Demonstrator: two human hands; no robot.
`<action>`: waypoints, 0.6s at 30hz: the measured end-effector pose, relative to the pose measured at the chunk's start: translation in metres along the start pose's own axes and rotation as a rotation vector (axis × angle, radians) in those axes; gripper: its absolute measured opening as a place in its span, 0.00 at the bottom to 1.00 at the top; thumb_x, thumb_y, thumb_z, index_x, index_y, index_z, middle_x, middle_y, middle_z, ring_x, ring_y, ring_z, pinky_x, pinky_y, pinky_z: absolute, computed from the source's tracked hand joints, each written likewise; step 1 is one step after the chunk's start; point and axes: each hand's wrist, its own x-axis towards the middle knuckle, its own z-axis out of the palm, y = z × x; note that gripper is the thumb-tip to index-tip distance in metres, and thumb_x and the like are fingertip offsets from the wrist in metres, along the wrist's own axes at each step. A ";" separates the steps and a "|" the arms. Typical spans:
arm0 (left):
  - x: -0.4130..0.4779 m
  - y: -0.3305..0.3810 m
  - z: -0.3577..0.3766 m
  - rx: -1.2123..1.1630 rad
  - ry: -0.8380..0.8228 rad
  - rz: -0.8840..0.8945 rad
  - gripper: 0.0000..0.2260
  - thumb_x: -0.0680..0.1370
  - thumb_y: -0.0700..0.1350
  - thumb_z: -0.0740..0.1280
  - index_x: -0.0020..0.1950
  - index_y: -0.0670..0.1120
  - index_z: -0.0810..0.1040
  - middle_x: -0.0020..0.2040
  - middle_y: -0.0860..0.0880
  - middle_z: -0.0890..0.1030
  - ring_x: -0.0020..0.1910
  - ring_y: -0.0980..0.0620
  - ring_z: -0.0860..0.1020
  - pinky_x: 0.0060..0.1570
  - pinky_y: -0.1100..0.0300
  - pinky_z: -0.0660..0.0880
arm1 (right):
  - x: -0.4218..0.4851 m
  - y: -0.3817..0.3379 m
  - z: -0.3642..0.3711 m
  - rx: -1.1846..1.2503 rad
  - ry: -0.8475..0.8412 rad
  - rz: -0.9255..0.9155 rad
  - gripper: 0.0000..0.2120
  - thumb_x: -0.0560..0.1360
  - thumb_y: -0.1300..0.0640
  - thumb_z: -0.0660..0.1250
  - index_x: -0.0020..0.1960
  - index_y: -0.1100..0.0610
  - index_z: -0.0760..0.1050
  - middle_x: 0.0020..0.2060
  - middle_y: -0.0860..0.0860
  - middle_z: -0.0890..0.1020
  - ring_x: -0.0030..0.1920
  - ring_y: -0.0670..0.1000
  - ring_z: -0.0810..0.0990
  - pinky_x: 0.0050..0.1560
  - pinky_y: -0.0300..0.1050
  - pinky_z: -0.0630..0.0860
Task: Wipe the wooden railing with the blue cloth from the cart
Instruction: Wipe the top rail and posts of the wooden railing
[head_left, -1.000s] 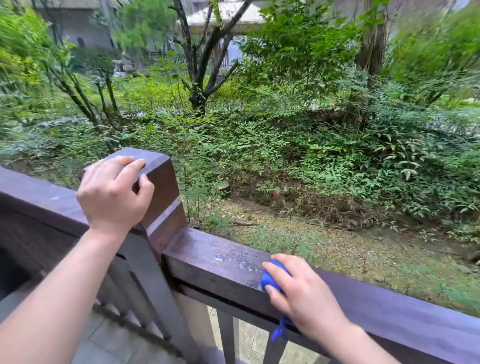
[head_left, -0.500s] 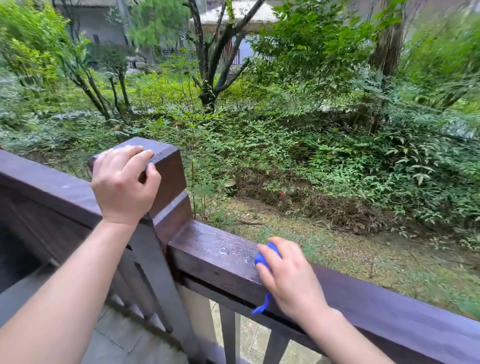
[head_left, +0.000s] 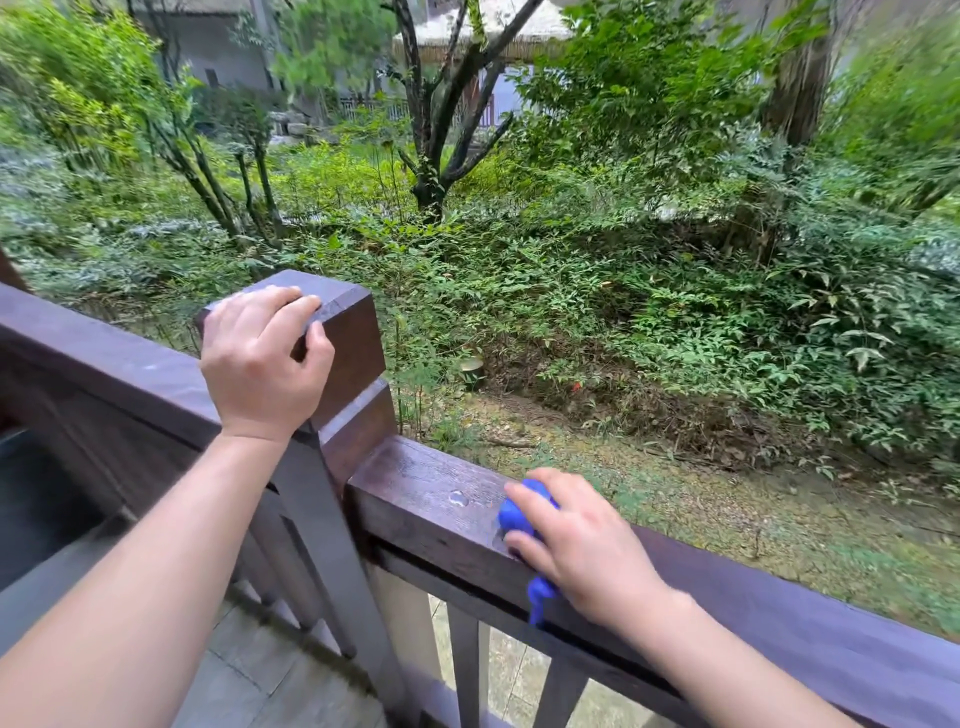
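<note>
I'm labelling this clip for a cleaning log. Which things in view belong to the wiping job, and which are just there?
Part of the job:
- blue cloth, bunched under the right hand
- railing, with water drops ahead of the cloth
- left hand, gripping the post

Just there:
- tree
- shrubs
- floor tiles

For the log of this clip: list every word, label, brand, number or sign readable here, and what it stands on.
None can be read.
Blue cloth under the right hand: no tag or print shows.
Wooden railing and the post under the left hand: bare wood, no plate or mark.
Buildings behind the trees: no sign shows.
</note>
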 end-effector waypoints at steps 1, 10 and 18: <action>0.000 0.000 0.000 0.000 -0.001 -0.003 0.11 0.80 0.44 0.63 0.53 0.44 0.84 0.53 0.42 0.85 0.54 0.39 0.82 0.59 0.43 0.75 | 0.009 0.005 0.001 0.010 0.018 0.072 0.25 0.75 0.38 0.57 0.64 0.52 0.72 0.57 0.55 0.76 0.53 0.59 0.75 0.54 0.53 0.75; 0.000 0.000 -0.001 0.001 -0.002 -0.014 0.10 0.80 0.43 0.64 0.53 0.44 0.84 0.53 0.43 0.85 0.53 0.39 0.82 0.59 0.43 0.75 | 0.041 -0.004 -0.036 0.835 0.265 0.370 0.12 0.75 0.41 0.60 0.54 0.45 0.75 0.46 0.45 0.80 0.48 0.46 0.77 0.55 0.51 0.73; 0.002 0.001 -0.001 0.015 -0.004 -0.012 0.10 0.80 0.43 0.64 0.52 0.44 0.85 0.53 0.43 0.85 0.53 0.39 0.82 0.59 0.42 0.75 | -0.013 -0.023 -0.003 0.028 0.028 -0.266 0.20 0.72 0.37 0.65 0.60 0.42 0.72 0.58 0.46 0.76 0.56 0.54 0.74 0.51 0.51 0.73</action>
